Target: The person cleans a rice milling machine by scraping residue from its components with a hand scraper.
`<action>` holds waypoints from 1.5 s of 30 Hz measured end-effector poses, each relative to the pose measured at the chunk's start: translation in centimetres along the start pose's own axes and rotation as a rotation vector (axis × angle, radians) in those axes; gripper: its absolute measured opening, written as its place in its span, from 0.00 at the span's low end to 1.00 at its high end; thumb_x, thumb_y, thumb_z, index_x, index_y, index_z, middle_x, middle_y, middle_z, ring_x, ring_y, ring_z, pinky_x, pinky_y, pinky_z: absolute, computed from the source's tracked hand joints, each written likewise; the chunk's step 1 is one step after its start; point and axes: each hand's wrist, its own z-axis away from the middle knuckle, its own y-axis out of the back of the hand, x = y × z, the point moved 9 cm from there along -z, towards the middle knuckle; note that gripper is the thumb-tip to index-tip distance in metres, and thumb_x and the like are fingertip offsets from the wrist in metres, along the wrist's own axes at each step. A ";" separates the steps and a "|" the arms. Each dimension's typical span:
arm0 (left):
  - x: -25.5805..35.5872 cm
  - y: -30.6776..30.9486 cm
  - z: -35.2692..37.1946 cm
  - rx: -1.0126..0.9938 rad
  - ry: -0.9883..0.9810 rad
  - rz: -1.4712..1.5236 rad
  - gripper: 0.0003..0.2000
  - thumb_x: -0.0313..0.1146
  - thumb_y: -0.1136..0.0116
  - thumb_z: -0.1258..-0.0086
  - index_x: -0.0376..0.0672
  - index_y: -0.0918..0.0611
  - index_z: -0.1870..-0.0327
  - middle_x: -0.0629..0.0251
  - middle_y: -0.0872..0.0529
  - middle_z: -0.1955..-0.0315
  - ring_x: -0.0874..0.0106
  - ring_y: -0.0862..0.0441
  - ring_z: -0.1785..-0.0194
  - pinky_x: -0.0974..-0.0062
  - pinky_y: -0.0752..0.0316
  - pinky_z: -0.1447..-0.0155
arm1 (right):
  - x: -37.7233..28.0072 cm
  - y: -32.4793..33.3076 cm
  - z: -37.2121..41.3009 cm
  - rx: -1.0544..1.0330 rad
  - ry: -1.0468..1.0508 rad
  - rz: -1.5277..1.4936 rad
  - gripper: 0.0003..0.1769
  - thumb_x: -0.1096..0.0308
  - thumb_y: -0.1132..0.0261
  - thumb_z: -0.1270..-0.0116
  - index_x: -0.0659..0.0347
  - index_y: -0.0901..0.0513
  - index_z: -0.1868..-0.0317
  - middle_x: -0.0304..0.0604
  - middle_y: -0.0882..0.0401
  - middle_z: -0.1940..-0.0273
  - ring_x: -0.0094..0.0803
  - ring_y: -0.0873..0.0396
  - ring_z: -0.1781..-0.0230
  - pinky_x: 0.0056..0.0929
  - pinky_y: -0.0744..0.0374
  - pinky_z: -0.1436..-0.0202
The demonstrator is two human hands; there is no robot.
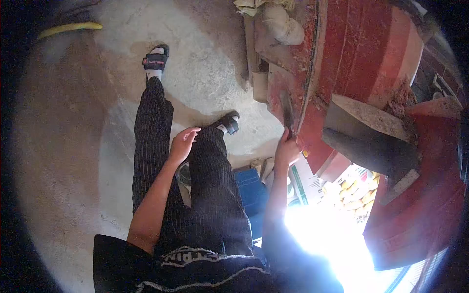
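Note:
My left hand (182, 144) hangs over my knees with its fingers loosely bent and apart, and nothing shows in it. My right hand (287, 150) is closed around the lower end of a dark narrow tool (287, 111). The tool is blurred, so its exact kind cannot be made out. It points away from me, alongside the dusty edge of a red worn surface (337, 63). A small yellow piece (306, 153) lies by my right wrist.
A rounded cloth-like bundle (284, 27) sits at the top of the red structure. A grey angled block (371, 136) stands at the right. Below are a blue box (251, 190) and a printed white sack (308, 180). A yellow curved object (71, 29) lies on the concrete floor (205, 49).

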 end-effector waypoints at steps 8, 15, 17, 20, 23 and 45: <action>-0.3 0.6 0.2 -0.013 -0.001 0.061 0.16 0.40 0.53 0.24 0.39 0.20 0.48 0.61 0.17 0.51 0.70 0.20 0.49 0.72 0.23 0.49 | -5.9 -3.4 -4.3 -0.082 0.045 0.057 0.34 0.35 0.52 0.33 0.60 0.16 0.66 0.57 0.17 0.73 0.53 0.17 0.73 0.50 0.20 0.69; 0.8 0.5 0.4 -0.037 -0.015 -0.048 0.16 0.41 0.54 0.24 0.39 0.20 0.48 0.61 0.17 0.51 0.69 0.20 0.49 0.73 0.24 0.49 | 2.6 -0.3 2.2 -0.160 -0.223 0.079 0.37 0.33 0.53 0.34 0.62 0.17 0.72 0.58 0.19 0.76 0.53 0.18 0.75 0.48 0.20 0.72; -0.3 0.0 0.5 -0.060 0.019 0.014 0.16 0.41 0.54 0.24 0.39 0.20 0.48 0.61 0.17 0.51 0.69 0.20 0.50 0.73 0.24 0.49 | -0.7 -0.7 -0.8 0.051 -0.048 0.056 0.36 0.34 0.50 0.35 0.62 0.16 0.74 0.57 0.19 0.78 0.52 0.18 0.78 0.46 0.21 0.75; -0.7 0.2 0.7 -0.032 -0.037 0.018 0.16 0.41 0.54 0.24 0.39 0.20 0.48 0.61 0.17 0.52 0.69 0.20 0.50 0.73 0.23 0.49 | -4.8 -1.3 -3.9 0.101 0.072 0.023 0.35 0.35 0.48 0.35 0.63 0.16 0.70 0.58 0.20 0.79 0.51 0.19 0.80 0.46 0.21 0.76; -1.9 0.5 0.8 -0.032 -0.004 0.016 0.16 0.40 0.54 0.24 0.39 0.20 0.48 0.61 0.17 0.52 0.70 0.20 0.50 0.73 0.23 0.49 | -0.6 -0.9 -0.5 0.039 -0.034 0.047 0.32 0.39 0.47 0.34 0.62 0.15 0.65 0.57 0.18 0.75 0.51 0.18 0.78 0.46 0.21 0.75; -0.3 0.1 0.2 -0.014 -0.031 0.010 0.16 0.41 0.55 0.24 0.40 0.20 0.48 0.61 0.16 0.52 0.71 0.19 0.53 0.73 0.24 0.51 | -5.4 -0.4 -4.5 0.122 0.052 -0.050 0.30 0.40 0.46 0.34 0.61 0.16 0.67 0.58 0.19 0.75 0.54 0.18 0.77 0.49 0.21 0.75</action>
